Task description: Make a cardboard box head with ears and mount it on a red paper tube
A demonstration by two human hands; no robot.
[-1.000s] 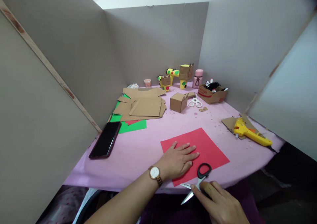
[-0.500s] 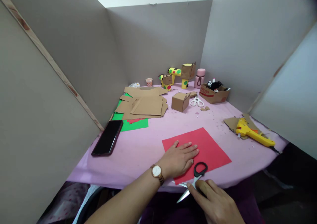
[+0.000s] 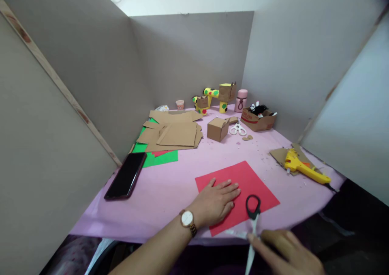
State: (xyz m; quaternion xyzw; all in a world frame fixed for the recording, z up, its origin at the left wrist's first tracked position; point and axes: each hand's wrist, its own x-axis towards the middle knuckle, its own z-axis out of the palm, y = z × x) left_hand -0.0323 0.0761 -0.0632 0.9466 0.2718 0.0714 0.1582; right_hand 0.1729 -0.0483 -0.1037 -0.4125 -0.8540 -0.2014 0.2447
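Note:
A sheet of red paper (image 3: 251,181) lies near the front edge of the table. My left hand (image 3: 214,204), with a watch (image 3: 187,218) on the wrist, rests flat on it, fingers spread. My right hand (image 3: 287,252), somewhat blurred, grips a pair of scissors (image 3: 254,223) around the middle at the table's front edge. One black handle loop of the scissors sticks up over the red paper, while the blades point down toward me past the edge. The other loop is hidden by my right hand.
A phone (image 3: 126,175) and cardboard pieces (image 3: 178,135) on green paper (image 3: 167,156) are at left. Behind stand a small cardboard box (image 3: 217,129), white scissors (image 3: 238,129), yellow spotted figures (image 3: 223,106) and a box of supplies (image 3: 258,122). A yellow glue gun (image 3: 306,168) lies at right.
My right hand has moved to the right with the scissors, whose blades have swung from pointing lower left to nearly straight down. My left hand stays flat on the red paper. The view has shifted slightly.

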